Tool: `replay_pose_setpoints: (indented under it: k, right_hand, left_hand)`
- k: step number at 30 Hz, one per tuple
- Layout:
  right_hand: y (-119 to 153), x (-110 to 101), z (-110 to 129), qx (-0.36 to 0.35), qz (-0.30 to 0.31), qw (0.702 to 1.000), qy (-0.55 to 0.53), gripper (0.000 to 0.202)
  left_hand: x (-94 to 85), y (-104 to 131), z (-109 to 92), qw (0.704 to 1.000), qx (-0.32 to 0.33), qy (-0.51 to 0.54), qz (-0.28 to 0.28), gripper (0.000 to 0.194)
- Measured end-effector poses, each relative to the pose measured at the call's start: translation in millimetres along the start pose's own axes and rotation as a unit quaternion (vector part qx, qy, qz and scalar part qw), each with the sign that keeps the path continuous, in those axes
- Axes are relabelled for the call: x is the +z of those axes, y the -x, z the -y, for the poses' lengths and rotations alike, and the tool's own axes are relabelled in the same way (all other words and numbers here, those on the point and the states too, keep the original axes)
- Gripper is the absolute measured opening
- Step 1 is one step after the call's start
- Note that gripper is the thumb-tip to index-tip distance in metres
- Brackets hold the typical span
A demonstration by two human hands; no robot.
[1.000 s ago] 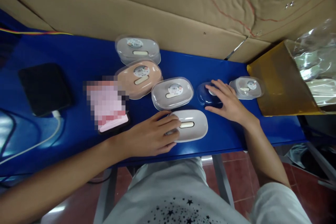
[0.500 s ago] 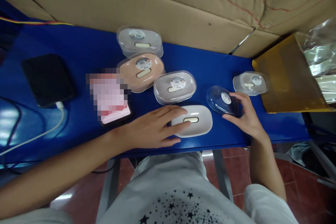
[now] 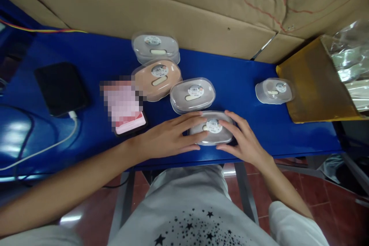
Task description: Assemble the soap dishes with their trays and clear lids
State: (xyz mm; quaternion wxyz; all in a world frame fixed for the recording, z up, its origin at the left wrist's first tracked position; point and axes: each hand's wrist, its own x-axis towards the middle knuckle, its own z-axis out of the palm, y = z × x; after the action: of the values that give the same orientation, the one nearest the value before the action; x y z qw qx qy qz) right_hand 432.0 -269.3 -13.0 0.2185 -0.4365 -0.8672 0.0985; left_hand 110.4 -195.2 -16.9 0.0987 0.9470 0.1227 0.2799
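Clear plastic lid over a pale dish near the front edge of the blue surface — left hand has fingers spread around the dish's left end, holding it, right hand has fingers curved front to back around the lid's right end, holding that; can't tell if the lid is fully seated. Just behind is a lidded grey dish, then a peach dish — phone left of the hands, small container near the cardboard box at right.
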Motion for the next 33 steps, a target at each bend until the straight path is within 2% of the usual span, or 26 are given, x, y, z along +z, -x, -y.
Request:
replay_pose_setpoints:
  k: [6,11,15,18,21,24,26,30,33]
  right_hand:
    - [8,6,1,-0.045,0.009,0.999,0.022,0.05]
    - [12,4,-2,-0.086,-0.025,0.996,-0.01,0.038]
    - [13,2,-9,-0.081,-0.015,0.995,-0.054,0.043]
    - [13,-7,-25,-0.05,-0.026,0.997,-0.051,0.049]
    - [8,-21,-53,-0.008,-0.052,0.999,-0.015,0.05]
    - [-6,-33,-84,0.036,-0.068,0.996,0.053,0.048]
    - [-22,-35,-101,0.069,-0.067,0.989,0.109,0.051]
    - [-52,-30,-116,0.116,-0.036,0.971,0.205,0.068]
    - [-51,-36,-120,0.126,-0.03,0.967,0.22,0.074]
  left_hand:
    - [-2.0,-3,-2,0.999,0.0,-0.035,0.009,0.034]
    - [-0.1,-3,-2,0.999,0.022,-0.046,-0.002,0.019]
    - [1.9,-4,-1,0.998,0.026,-0.058,-0.009,0.013]
    - [-0.9,-5,1,0.994,0.017,-0.09,-0.052,0.02]
    - [-8.2,-6,5,0.984,-0.044,-0.147,-0.087,0.032]
    - [-14.3,-8,12,0.966,-0.133,-0.214,-0.055,0.034]
    - [-15.3,-8,15,0.959,-0.166,-0.229,-0.02,0.029]
    - [-11.6,-8,18,0.957,-0.188,-0.221,0.008,0.028]
    - [-8.0,-6,19,0.96,-0.194,-0.204,0.007,0.026]
